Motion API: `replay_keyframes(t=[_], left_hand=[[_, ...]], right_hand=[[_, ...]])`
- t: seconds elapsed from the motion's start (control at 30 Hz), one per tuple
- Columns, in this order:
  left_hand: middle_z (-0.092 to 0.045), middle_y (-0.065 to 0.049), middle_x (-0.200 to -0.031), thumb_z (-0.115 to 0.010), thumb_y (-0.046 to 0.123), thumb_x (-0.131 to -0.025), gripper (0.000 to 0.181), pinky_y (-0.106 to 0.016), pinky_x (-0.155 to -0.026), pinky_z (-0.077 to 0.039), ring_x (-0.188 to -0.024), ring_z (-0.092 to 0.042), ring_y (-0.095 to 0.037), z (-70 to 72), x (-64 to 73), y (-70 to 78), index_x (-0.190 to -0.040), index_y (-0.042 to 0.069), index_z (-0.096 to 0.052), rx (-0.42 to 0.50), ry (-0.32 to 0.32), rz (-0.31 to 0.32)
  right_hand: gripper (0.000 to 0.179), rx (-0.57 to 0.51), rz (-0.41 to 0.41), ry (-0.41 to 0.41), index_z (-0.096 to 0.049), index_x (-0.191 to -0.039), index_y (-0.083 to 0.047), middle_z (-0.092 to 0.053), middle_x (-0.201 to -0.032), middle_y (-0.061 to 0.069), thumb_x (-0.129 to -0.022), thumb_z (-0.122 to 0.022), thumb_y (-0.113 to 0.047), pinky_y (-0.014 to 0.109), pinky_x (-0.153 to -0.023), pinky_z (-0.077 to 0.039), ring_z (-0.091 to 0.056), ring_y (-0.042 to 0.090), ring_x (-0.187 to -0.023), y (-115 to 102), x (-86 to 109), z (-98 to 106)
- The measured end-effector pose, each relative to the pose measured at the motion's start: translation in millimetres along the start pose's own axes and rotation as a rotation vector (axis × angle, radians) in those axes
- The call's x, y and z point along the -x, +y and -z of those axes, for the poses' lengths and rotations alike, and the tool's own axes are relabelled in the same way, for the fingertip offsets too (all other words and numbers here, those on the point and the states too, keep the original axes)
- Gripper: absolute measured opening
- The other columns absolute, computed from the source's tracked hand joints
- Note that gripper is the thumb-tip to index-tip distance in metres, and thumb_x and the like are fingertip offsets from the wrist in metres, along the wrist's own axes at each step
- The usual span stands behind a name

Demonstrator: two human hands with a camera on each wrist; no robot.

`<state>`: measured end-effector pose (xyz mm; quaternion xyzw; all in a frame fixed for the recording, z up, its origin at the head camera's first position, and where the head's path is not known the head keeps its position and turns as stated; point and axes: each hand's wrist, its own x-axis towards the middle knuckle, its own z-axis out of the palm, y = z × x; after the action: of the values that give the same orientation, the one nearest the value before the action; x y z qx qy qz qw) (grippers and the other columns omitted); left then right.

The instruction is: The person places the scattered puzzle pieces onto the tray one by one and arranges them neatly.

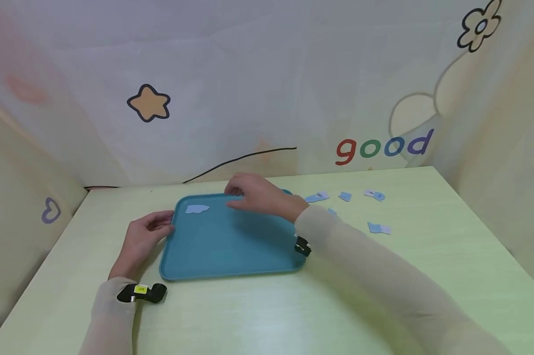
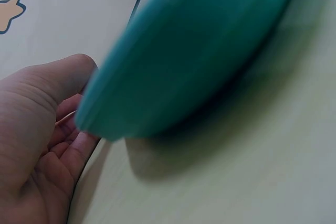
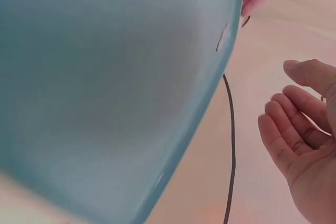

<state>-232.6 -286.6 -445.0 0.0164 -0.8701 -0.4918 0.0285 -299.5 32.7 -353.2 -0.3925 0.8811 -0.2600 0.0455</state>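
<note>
Head view: near the tabletop's (image 1: 249,315) far edge, below the printed wall (image 1: 231,74), your left grip (image 1: 141,239) pinches the tray (image 1: 214,251), your right grip (image 1: 263,195) parted.

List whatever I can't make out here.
Markings on the paper pieces: too small, head view.
Tray, right edge: partly hidden behind the right sleeve, head view.
Left hand: some fingertips hidden by the tray, left wrist view.
Tray's full outline: cut off by the top frame edge, left wrist view, and blurred.
</note>
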Motion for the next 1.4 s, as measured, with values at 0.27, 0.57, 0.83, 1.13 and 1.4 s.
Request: replay_keyframes(t=[0.27, 0.57, 0.83, 1.13, 1.4], left_hand=[[-0.066, -0.023, -0.136, -0.069, 0.013, -0.104, 0.048, -0.009, -0.089, -0.051, -0.122, -0.064, -0.033, 2.1, 7.3, -3.2, -0.148, -0.002, -0.059, -0.008, 0.009, 0.018], [-0.065, -0.023, -0.137, -0.069, 0.011, -0.104, 0.048, -0.009, -0.088, -0.051, -0.121, -0.064, -0.032, 1.6, 7.9, -5.4, -0.148, -0.002, -0.058, -0.005, 0.017, 0.028], [-0.066, -0.024, -0.136, -0.069, 0.01, -0.103, 0.048, -0.009, -0.088, -0.051, -0.121, -0.064, -0.034, 0.9, 6.8, -2.9, -0.148, -0.003, -0.058, -0.001, 0.013, 0.003], [-0.066, -0.023, -0.136, -0.068, 0.011, -0.103, 0.047, -0.009, -0.088, -0.051, -0.12, -0.064, -0.032, -1.7, 3.8, -2.3, -0.147, -0.003, -0.059, -0.003, 0.015, 0.002], [-0.065, -0.024, -0.137, -0.068, 0.009, -0.103, 0.047, -0.009, -0.089, -0.052, -0.121, -0.064, -0.033, -2.7, 2.8, -1.3, -0.148, -0.004, -0.059, 0.009, 0.014, -0.012]], right_hand=[[0.027, -0.01, -0.001, 0.057, -0.074, -0.121, -0.003, -0.069, -0.117, 0.007, -0.098, -0.078, -0.017, 0.035, -0.098, -0.056, -0.068, 0.029, -0.111, 26, 39.4, 14], [0.028, 0.023, -0.004, 0.14, -0.075, -0.117, -0.001, -0.069, -0.109, 0.006, -0.093, -0.083, -0.012, 0.042, -0.094, -0.059, -0.069, 0.027, -0.104, 47, 82.6, 36], [0.03, 0.031, -0.072, 0.153, -0.075, -0.119, 0.0, -0.07, -0.11, 0.011, -0.093, -0.084, -0.011, 0.047, -0.093, -0.06, -0.07, 0.033, -0.105, 66, 117.6, 46], [0.03, 0.062, -0.122, 0.139, -0.074, -0.119, 0.001, -0.071, -0.113, 0.014, -0.092, -0.083, -0.009, 0.051, -0.092, -0.06, -0.069, 0.035, -0.105, 80, 147.7, 52], [0.03, 0.077, -0.155, 0.139, -0.074, -0.12, 0.002, -0.072, -0.112, 0.013, -0.093, -0.082, -0.008, 0.051, -0.091, -0.061, -0.069, 0.032, -0.104, 91, 169.2, 56]])
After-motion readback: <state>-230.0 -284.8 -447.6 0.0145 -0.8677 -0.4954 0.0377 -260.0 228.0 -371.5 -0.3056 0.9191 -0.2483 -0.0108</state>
